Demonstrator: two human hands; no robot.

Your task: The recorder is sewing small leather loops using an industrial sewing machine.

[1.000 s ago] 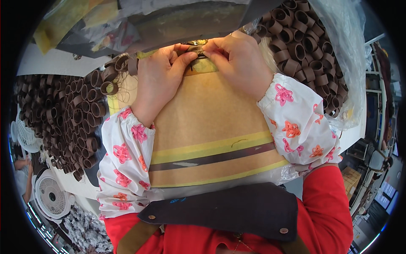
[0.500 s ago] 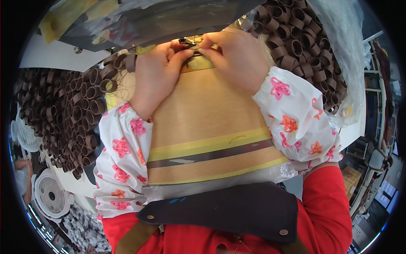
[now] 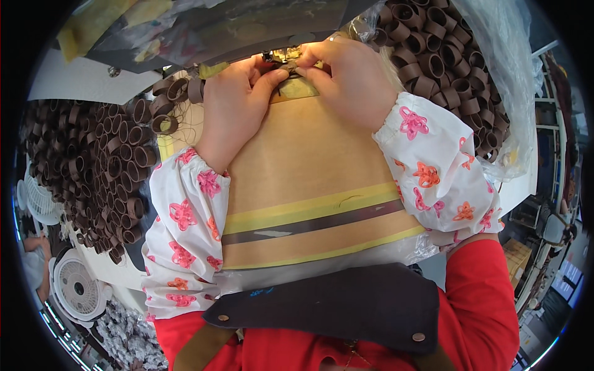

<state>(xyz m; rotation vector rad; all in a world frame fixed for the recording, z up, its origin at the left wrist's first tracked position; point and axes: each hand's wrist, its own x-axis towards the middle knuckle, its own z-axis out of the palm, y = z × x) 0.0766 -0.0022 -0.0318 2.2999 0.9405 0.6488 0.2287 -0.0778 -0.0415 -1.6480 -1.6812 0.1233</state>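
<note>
My left hand point(image 3: 238, 102) and my right hand point(image 3: 352, 77) meet at the lit needle area point(image 3: 286, 55) of a sewing machine point(image 3: 216, 37). Thumbs and fingers of both are pinched together on a small dark piece point(image 3: 291, 69), mostly hidden by the fingertips; it may be a brown loop, but I cannot tell. Just in front of the fingers lies a yellowish plate point(image 3: 296, 89). Beneath my wrists spreads a tan work board point(image 3: 303, 148) with yellow and dark tape across it.
Heaps of brown ring-shaped loops lie at left point(image 3: 105, 167) and right point(image 3: 436, 62). Loose threads point(image 3: 185, 123) trail beside my left wrist. Clear plastic sheeting point(image 3: 507, 80) edges the right heap. A white fan point(image 3: 77, 287) stands at lower left, near another person's arm point(image 3: 43, 266).
Hands and small dark piece stay at the needle area, with the fingertips only slightly shifted. The whole view has moved a little; both hands keep their pinch.
</note>
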